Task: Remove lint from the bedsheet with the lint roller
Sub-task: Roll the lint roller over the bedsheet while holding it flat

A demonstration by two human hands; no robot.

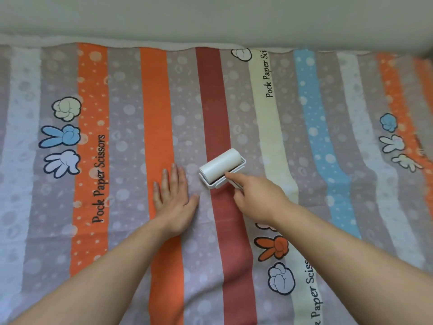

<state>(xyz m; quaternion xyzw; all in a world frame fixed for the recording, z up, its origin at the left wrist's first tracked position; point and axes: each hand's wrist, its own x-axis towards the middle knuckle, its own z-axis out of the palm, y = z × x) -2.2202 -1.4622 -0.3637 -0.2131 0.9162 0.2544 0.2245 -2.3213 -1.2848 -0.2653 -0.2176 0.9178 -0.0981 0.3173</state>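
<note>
A striped bedsheet (121,113) with orange, dark red, cream and blue bands and cartoon hand prints fills the view. A white lint roller (221,165) lies with its drum on the dark red stripe near the middle. My right hand (255,198) grips the roller's handle, with the index finger stretched along it toward the drum. My left hand (174,200) lies flat on the sheet just left of the roller, fingers straight, pressing the fabric down. No lint is plain to see at this size.
A pale wall (210,15) runs along the far edge of the bed, where the sheet's hem (164,45) meets it. The sheet spreads out flat to both sides and toward me.
</note>
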